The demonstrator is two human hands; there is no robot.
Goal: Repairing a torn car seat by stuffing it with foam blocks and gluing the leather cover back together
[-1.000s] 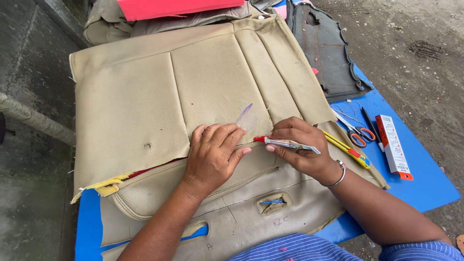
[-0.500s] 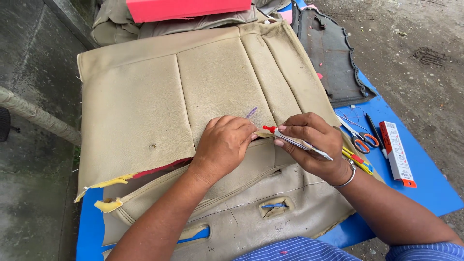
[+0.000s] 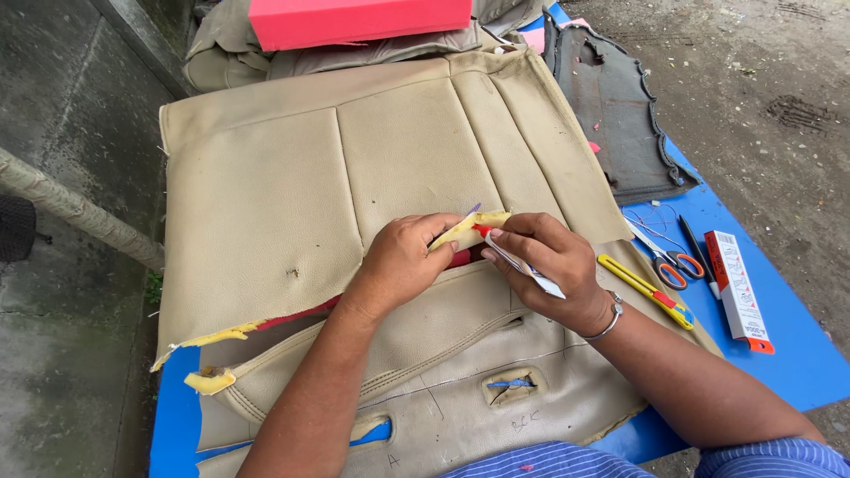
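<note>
Grey concrete ground (image 3: 71,133), rough and damp-looking, with a pale round pole (image 3: 80,217) running aslant across it.

Blue table (image 3: 797,363), flat and smooth, showing at the corners under the work.

Beige seat cover (image 3: 266,204), grained leather-like sheet, stitched into three long panels, lying flat over the table. Yellow foam backing (image 3: 211,381) shows at its torn lower left edge, with a red strip beneath. A second beige piece with piped seams and slotted openings lies just below it.

Left hand (image 3: 403,261), fingers curled, pinching up a lifted flap of the cover's lower edge (image 3: 469,228) so the yellow underside shows.

Right hand (image 3: 544,261), closed around a slim tool (image 3: 522,265) with a red tip and pale body, the tip touching the raised flap. A metal bangle (image 3: 611,319) circles the wrist.

Pink rectangular block (image 3: 359,19), resting on folded beige fabric at the far edge.

Dark grey panel (image 3: 611,106), scalloped edge, right of the cover.

Yellow utility knife (image 3: 646,292), orange-handled scissors (image 3: 668,261), black pen (image 3: 697,248), and a long white-and-orange box (image 3: 737,288), all on the table at right.
</note>
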